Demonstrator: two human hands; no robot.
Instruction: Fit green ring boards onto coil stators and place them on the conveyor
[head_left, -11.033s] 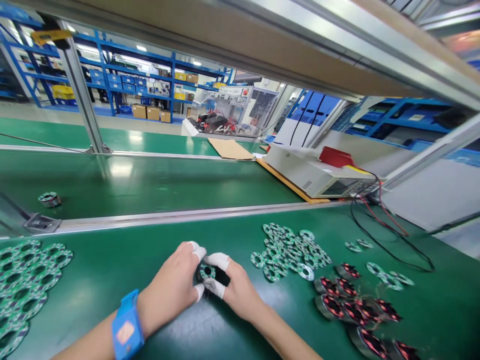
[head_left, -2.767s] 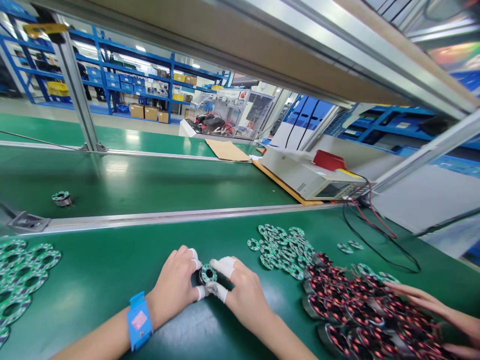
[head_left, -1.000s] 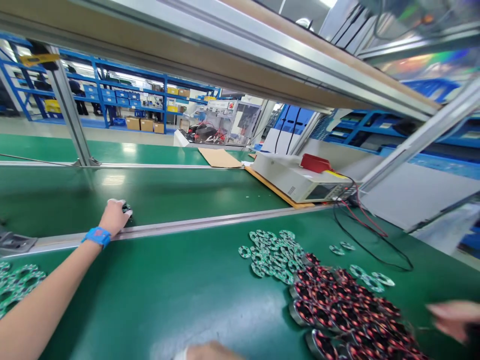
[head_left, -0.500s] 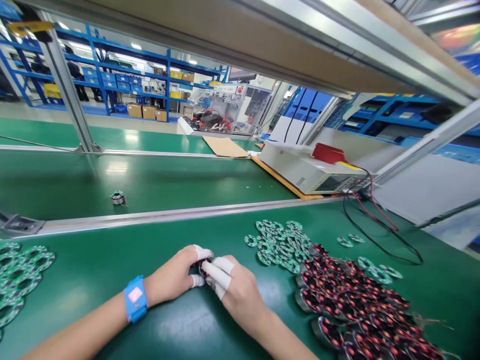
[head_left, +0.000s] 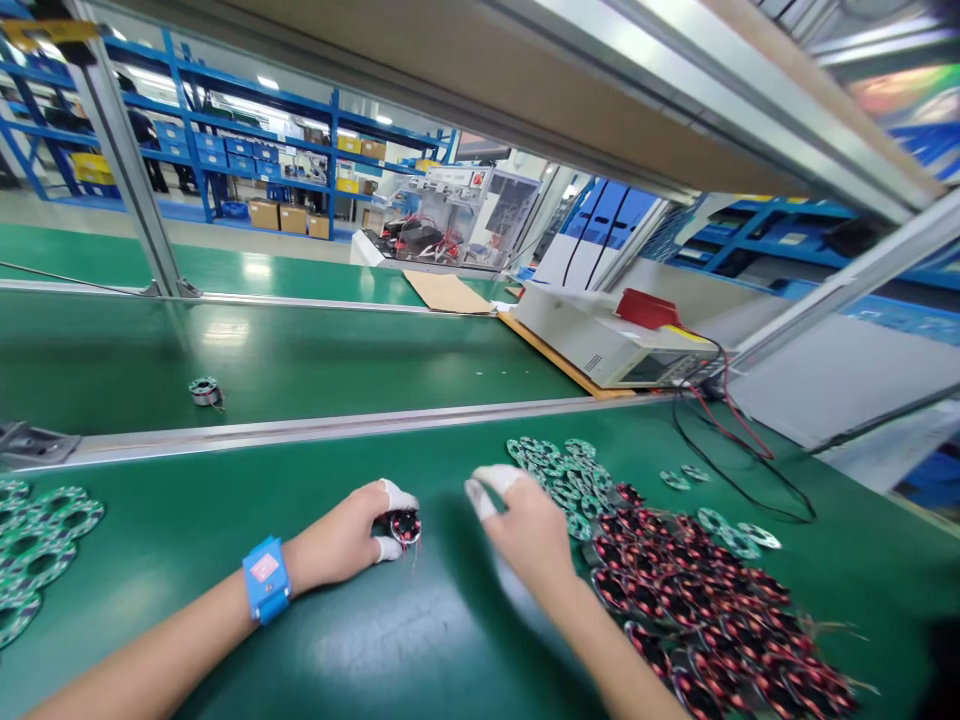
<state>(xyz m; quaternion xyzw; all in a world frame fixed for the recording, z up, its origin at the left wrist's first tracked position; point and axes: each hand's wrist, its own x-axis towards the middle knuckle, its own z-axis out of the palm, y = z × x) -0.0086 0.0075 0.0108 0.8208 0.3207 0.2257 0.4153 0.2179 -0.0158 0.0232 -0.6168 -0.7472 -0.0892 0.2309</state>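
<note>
My left hand point(head_left: 349, 530), with white finger covers and a blue wrist strap point(head_left: 266, 580), is closed around a copper-wound motor stator point(head_left: 405, 526). Thin wire ends hang from the stator's lower side. To its right, my right hand point(head_left: 529, 515) is raised over the green bench, slightly blurred, its covered thumb and forefinger apart and nothing visible between them. Closest to that hand is a pile of green ring-shaped circuit boards point(head_left: 559, 470). Many more wound stators point(head_left: 690, 600) lie heaped at the right.
More ring boards point(head_left: 45, 540) lie at the left edge. One stator with a green ring on top point(head_left: 205, 391) stands on the strip beyond the metal rail point(head_left: 300, 425). A bench instrument point(head_left: 615, 340) with red and black leads point(head_left: 739, 480) sits at the back right.
My right hand has come away from the stator and moved right and up toward the ring boards. The left hand keeps holding the stator, whose open face now shows. The view has shifted slightly.
</note>
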